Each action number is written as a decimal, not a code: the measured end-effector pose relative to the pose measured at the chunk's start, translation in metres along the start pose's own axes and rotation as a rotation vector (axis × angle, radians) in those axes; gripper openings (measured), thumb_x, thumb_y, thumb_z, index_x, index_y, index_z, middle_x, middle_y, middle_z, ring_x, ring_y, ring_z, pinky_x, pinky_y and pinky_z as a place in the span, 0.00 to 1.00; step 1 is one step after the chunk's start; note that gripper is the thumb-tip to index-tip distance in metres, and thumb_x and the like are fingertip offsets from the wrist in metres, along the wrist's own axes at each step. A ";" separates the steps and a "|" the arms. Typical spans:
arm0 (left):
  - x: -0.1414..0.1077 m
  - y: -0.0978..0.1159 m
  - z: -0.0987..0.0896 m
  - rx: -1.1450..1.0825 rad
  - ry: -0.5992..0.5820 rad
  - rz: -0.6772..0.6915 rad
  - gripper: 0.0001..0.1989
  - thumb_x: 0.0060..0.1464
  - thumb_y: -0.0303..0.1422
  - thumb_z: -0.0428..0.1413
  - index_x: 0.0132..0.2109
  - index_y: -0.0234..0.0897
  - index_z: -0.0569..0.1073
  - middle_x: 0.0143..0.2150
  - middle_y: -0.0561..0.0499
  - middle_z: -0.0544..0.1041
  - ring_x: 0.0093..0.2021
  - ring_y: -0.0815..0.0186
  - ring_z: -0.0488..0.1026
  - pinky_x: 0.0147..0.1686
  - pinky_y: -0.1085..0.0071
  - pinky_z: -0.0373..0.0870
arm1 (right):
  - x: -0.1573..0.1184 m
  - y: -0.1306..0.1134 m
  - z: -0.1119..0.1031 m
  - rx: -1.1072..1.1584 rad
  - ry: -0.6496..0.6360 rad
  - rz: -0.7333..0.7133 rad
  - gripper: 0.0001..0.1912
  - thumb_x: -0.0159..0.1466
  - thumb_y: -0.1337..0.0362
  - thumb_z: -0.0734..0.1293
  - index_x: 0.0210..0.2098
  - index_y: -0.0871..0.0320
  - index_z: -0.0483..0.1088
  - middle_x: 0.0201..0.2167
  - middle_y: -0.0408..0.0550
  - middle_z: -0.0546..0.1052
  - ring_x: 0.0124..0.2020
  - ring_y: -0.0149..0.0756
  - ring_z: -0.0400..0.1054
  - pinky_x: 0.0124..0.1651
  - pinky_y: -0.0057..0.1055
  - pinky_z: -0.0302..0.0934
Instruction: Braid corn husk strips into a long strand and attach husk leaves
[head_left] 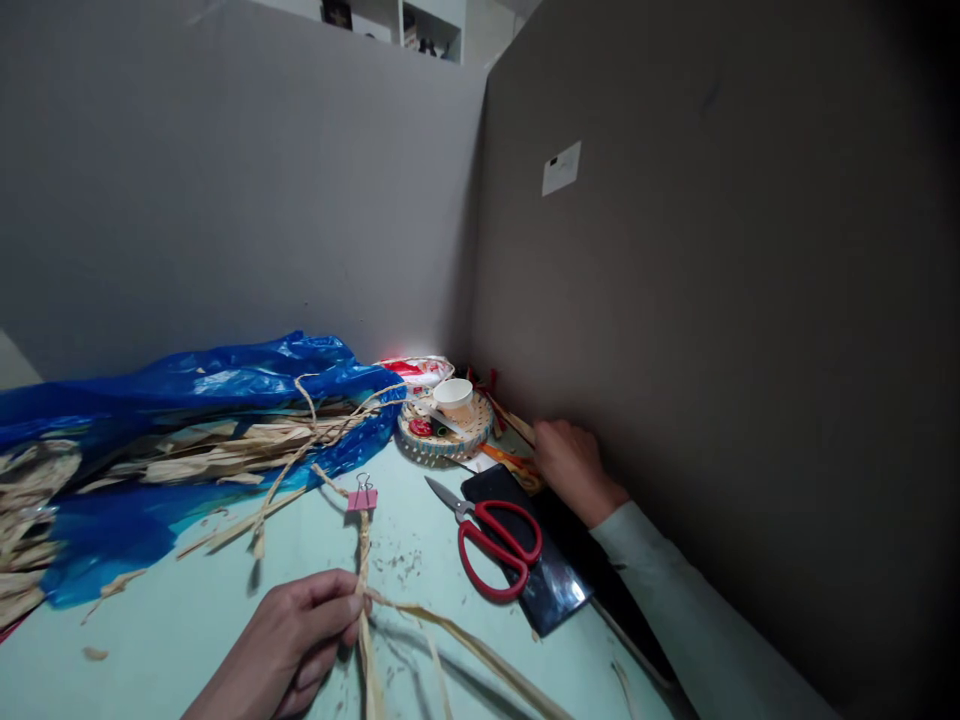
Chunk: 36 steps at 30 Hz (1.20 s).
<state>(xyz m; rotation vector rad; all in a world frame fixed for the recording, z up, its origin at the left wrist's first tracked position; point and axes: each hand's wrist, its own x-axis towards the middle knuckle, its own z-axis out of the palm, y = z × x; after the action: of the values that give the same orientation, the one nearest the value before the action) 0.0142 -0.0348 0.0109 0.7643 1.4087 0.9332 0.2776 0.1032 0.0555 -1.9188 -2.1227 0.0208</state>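
My left hand [300,630] pinches a braid of pale dried-fibre strips [364,545] between thumb and fingers. A pink binder clip [362,499] grips the braid's far end against the table. Loose strips [480,650] fan out from my fingertips towards me and to the right. My right hand [574,465] is by the dark partition, its fingers curled downward beside orange and tan strips [514,460]; its fingertips are mostly hidden. Nearer me, red-handled scissors [499,545] lie across a black phone [566,590], blades pointing away to the left.
A blue plastic bag [225,370] with bundled dried strips [247,445] stretches along the left. At the back corner a round woven tray [427,450] holds a white cup [454,395] and a red round item [420,427]. Grey partitions [300,200] border the table.
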 end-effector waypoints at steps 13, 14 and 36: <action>-0.007 -0.004 0.003 -0.074 -0.045 0.048 0.15 0.45 0.42 0.62 0.29 0.37 0.68 0.13 0.68 0.50 0.14 0.81 0.38 0.13 0.80 0.35 | -0.048 -0.055 -0.030 0.994 -0.745 -0.304 0.07 0.60 0.61 0.63 0.31 0.58 0.64 0.22 0.38 0.63 0.21 0.26 0.55 0.21 0.21 0.49; -0.008 -0.005 0.005 -0.088 -0.034 0.055 0.14 0.46 0.41 0.61 0.29 0.36 0.68 0.13 0.68 0.49 0.14 0.81 0.38 0.13 0.80 0.36 | -0.052 -0.060 -0.025 1.020 -0.797 -0.287 0.06 0.59 0.61 0.64 0.31 0.58 0.64 0.21 0.37 0.62 0.20 0.25 0.54 0.19 0.21 0.47; -0.009 -0.007 0.009 -0.064 -0.020 0.100 0.14 0.47 0.35 0.60 0.41 0.31 0.75 0.13 0.66 0.52 0.13 0.79 0.43 0.12 0.81 0.41 | -0.080 -0.092 0.034 0.938 -0.593 -0.425 0.06 0.61 0.64 0.64 0.30 0.61 0.67 0.25 0.41 0.69 0.28 0.29 0.60 0.31 0.25 0.53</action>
<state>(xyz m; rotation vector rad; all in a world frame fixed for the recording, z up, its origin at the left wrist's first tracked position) 0.0238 -0.0447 0.0094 0.7997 1.3266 1.0397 0.1871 0.0204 0.0258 -0.9462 -2.1667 1.3612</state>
